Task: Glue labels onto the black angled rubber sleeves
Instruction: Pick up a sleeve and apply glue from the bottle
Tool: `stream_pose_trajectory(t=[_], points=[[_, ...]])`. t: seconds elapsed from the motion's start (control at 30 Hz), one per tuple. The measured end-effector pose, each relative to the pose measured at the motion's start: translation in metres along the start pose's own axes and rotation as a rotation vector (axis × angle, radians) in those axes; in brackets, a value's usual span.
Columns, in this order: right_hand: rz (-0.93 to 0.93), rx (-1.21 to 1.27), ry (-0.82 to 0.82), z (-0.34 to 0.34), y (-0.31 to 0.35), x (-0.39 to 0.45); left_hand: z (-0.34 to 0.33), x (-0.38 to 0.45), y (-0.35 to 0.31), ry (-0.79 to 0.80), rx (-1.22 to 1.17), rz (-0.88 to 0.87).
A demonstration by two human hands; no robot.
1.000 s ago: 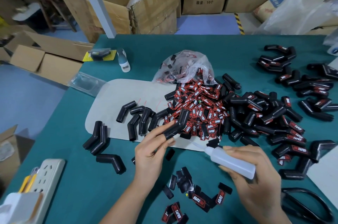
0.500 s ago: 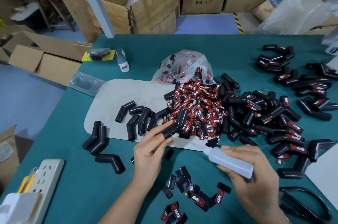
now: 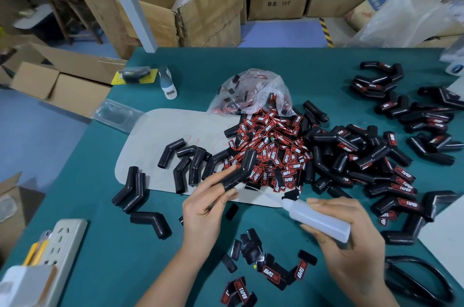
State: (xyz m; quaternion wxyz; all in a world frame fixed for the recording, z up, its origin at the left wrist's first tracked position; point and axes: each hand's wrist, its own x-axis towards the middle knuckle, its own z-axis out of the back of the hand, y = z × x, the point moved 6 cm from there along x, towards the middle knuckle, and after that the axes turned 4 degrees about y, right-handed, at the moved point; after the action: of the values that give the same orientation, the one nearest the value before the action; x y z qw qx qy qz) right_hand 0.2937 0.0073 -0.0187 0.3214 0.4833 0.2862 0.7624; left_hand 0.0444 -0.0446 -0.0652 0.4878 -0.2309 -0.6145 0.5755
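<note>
A black angled rubber sleeve (image 3: 239, 170) is pinched at its lower end by the thumb and fingers of the left hand (image 3: 204, 208), just left of frame centre. Its long axis runs from lower left to upper right, bend at mid-length, the upper leg pointed up-right over the label pile (image 3: 273, 151). A translucent glue bottle (image 3: 317, 216) is gripped in the curled right hand (image 3: 351, 244), lower right of centre; its thin nozzle is pointed up-left toward the sleeve's lower end, whether touching cannot be told.

Red-and-black labels are heaped at frame centre, spilled from a clear plastic bag (image 3: 251, 90) above. Unlabelled sleeves (image 3: 185, 163) are scattered left of the pile on a pale mat (image 3: 155, 136); labelled sleeves (image 3: 371, 163) are piled right of it, near the bottle hand. Loose labels (image 3: 271, 274) are strewn between the forearms, low in the frame.

A power strip (image 3: 62, 244) is seen at lower left, black scissors (image 3: 421, 279) at lower right. Bare green table (image 3: 251, 60) is left in the upper middle and between the left hand and the power strip. The table's left edge is cut diagonally from upper middle to lower left.
</note>
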Motion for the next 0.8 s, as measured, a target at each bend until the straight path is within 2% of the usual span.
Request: stream_pose_trajectory(t=[0.8], points=[[-0.010, -0.033, -0.010, 0.0005, 0.0024, 0.0020, 0.0000, -0.0002, -0.0019, -0.010, 0.002, -0.017]])
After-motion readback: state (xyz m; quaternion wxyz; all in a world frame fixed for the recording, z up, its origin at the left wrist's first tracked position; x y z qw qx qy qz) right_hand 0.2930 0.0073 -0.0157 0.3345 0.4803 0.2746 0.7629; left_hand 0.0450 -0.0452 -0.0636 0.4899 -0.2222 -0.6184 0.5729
